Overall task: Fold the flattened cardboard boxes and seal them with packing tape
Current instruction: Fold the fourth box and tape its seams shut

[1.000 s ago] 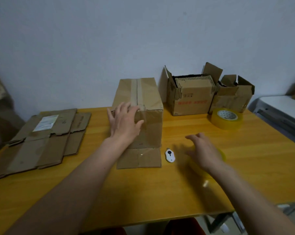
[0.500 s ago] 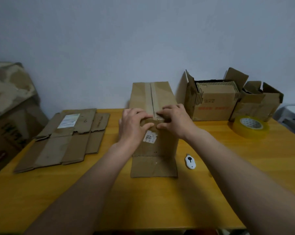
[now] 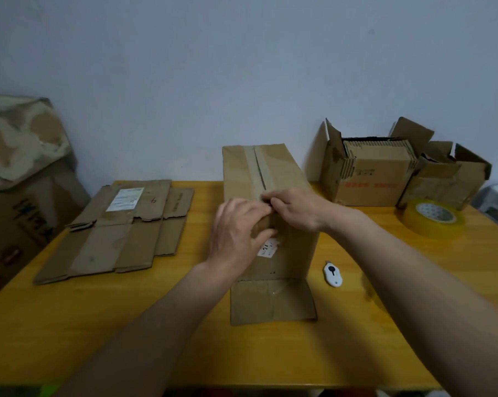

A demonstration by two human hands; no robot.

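Both hands met at the near top edge of the box [image 3: 266,213], the one landmark worth steering by in the head view, the only view on offer. The left hand [image 3: 237,232] lay spread against the box's near face, fingers relaxed and reaching up to the top corner, thumb near the small white label [image 3: 267,247]. The right hand [image 3: 295,207] came in from the right of the box with its fingertips curled at the centre seam; it seemed to pinch something there, probably a tape end, though blur hid what exactly.

The box stood upright on the surface [image 3: 98,325], a strip of tape [image 3: 256,167] along its top seam and one loose flap [image 3: 272,302] lying flat in front of it. Flattened boxes [image 3: 119,233] waited well to the left of the box, a tape roll [image 3: 432,217] well to its right, a small white cutter [image 3: 332,274] just beside its right front corner, and two open boxes [image 3: 368,173] behind to the right.

To do this step well, the spread hand should brace the face firmly while the other smoothed the tape end over the edge without wrinkles. Likely risk: the tall box tipping backward under the push.
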